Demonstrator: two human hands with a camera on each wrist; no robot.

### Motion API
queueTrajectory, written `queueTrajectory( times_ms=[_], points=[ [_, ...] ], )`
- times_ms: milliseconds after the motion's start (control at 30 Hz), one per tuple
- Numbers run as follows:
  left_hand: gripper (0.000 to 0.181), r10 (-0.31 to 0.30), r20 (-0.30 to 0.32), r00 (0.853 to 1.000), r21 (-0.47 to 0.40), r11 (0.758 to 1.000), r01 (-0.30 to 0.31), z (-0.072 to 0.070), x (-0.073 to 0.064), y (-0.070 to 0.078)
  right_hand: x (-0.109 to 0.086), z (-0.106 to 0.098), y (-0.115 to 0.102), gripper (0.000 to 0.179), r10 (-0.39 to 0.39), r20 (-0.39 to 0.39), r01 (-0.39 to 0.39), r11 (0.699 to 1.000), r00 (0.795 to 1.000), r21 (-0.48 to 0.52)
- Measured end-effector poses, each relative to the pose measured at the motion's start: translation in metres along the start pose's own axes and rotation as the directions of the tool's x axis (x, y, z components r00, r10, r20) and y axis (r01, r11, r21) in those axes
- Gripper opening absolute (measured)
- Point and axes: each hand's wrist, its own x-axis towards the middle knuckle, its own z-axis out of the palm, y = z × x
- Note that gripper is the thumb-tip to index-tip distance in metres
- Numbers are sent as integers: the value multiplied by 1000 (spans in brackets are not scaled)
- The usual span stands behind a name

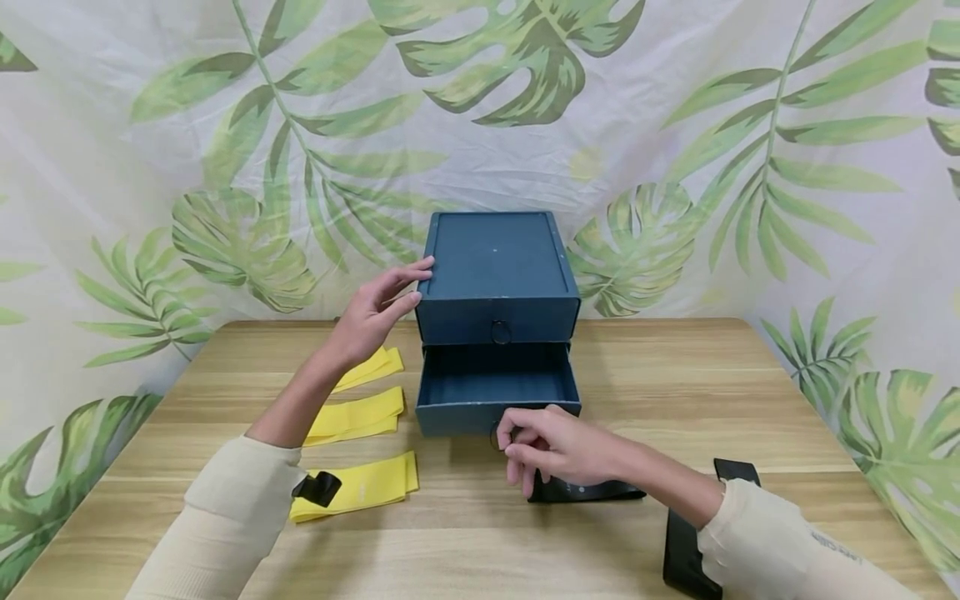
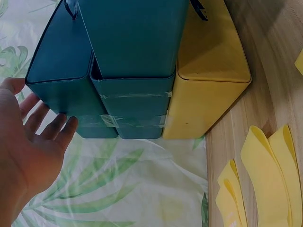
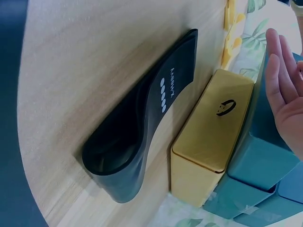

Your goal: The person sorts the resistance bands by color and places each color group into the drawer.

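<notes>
A dark blue drawer box (image 1: 495, 254) stands at the back of the table, its top drawer closed. Below it, a blue drawer (image 1: 453, 422) is pulled out, and its visible inside holds nothing. My left hand (image 1: 372, 315) rests its extended fingers against the upper box's left side. At the front of the pulled-out drawer, my right hand (image 1: 573, 443) pinches the ring pull (image 1: 494, 437) with bent index finger and thumb; its other fingers extend loosely. A yellow drawer unit (image 3: 208, 123) forms the bottom of the stack, hidden in the head view.
Several folded yellow bands (image 1: 363, 485) lie left of the drawers. A black looped band (image 1: 600, 492) with white print lies below my right hand. Another black item (image 1: 684, 546) is partly under my right forearm. A leaf-patterned cloth (image 1: 495, 150) hangs behind.
</notes>
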Motion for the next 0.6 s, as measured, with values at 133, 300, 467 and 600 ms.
queueTrajectory(
  times_ms=[133,300,467,600],
  points=[
    [34,1,3,1000,-4,1000,-1,0,0,0,-3,4,-4,6,31,40,-32,999,999,14],
    [34,7,0,1000,-7,1000,-7,-1,0,-1,-6,8,-7,5,53,53,-53,999,997,9],
    [34,10,3,1000,-7,1000,-10,-1,1,-1,-6,11,-9,5,72,58,-73,997,996,19],
    [34,15,2,1000,-5,1000,-15,-1,1,-1,-7,12,-12,7,94,66,-97,995,993,35]
  ],
)
